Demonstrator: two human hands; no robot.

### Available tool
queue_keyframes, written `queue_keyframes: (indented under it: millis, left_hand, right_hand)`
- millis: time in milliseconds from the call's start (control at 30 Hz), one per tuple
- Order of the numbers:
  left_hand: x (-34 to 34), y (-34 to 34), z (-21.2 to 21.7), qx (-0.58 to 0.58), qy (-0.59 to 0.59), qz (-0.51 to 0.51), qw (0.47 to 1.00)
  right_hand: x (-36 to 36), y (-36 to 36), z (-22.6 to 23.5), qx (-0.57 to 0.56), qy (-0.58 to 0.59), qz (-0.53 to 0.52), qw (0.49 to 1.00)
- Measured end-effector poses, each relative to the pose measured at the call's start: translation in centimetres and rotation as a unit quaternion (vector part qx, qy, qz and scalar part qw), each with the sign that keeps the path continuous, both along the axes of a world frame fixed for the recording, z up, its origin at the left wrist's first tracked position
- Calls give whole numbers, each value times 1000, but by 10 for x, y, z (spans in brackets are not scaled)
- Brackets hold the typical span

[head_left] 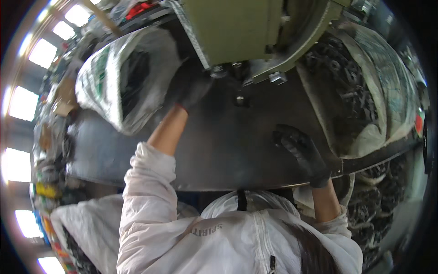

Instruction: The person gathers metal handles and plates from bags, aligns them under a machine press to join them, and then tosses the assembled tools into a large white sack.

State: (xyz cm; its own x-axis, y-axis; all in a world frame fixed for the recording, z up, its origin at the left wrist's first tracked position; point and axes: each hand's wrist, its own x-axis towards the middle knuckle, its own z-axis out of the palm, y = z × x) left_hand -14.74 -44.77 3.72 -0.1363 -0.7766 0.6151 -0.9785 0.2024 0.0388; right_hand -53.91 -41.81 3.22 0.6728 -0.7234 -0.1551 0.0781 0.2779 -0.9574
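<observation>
Left hand [189, 86]: left of centre in the upper frame, in a dark glove, blurred; it is just beside the opening of the left sack [159, 50], on that sack's right side. Its fingers melt into the dark background, so I cannot tell whether they are spread or pinching anything.
Left sack: upper left of the frame, white and partly see-through, its mouth turned toward the centre; dark contents [136, 77] show inside, too dim to make out, to the left of the left hand.
Right hand [301, 153]: right of centre, in a black glove over the table [219, 155], fingers bent and pointing toward the upper left; I cannot tell whether they pinch something or are merely curled.
Right sack [390, 91]: upper right of the frame, whitish, wide open, well filled with dark metal parts [353, 91]; these lie up and to the right of the right hand, apart from its fingers.
Machine [242, 32]: top centre, pale green, above and between both hands.
Stub [240, 99]: small and shiny, under the machine, between the hands and apart from both.
Below the table edge: a white bag [91, 219] at lower left, a dark heap [369, 210] at lower right.
</observation>
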Motion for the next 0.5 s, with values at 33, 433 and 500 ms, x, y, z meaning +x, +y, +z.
queue_keyframes:
  millis: [33, 433, 500]
  left_hand:
    - [19, -26, -4, 10, 4, -4, 1000]
    - [121, -100, -72, 125, -11, -11, 992]
    - [133, -71, -86, 149, -29, 22, 988]
  right_hand:
    - [-1, -3, 4, -2, -9, -23, 1000]
    - [-61, -177, -12, -478, 481, -347, 648]
    - [-64, -206, -2, -542, 519, -288, 595]
